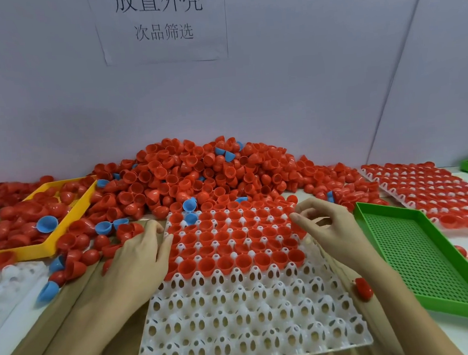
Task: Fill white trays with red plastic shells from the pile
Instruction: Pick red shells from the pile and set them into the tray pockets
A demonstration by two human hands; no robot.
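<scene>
A big pile of red plastic shells (188, 178) lies against the wall. In front of it sits a white tray (252, 316); its far rows hold red shells (231, 233) and its near rows are bare cups. A blue shell (190, 218) sits in one far-left cup. My left hand (140, 249) rests palm down at the tray's left edge, fingers straight toward the pile, thumb touching the rim. My right hand (329, 226) hovers over the tray's right edge with fingers loosely curled; nothing shows between thumb and forefinger.
A yellow tray (63, 232) at left holds red and blue shells. A green perforated tray (418, 252) lies right of the white tray. A filled white tray (435, 189) is at far right. Another white tray (6, 282) sits at lower left. Loose red shell (363, 289) by my right forearm.
</scene>
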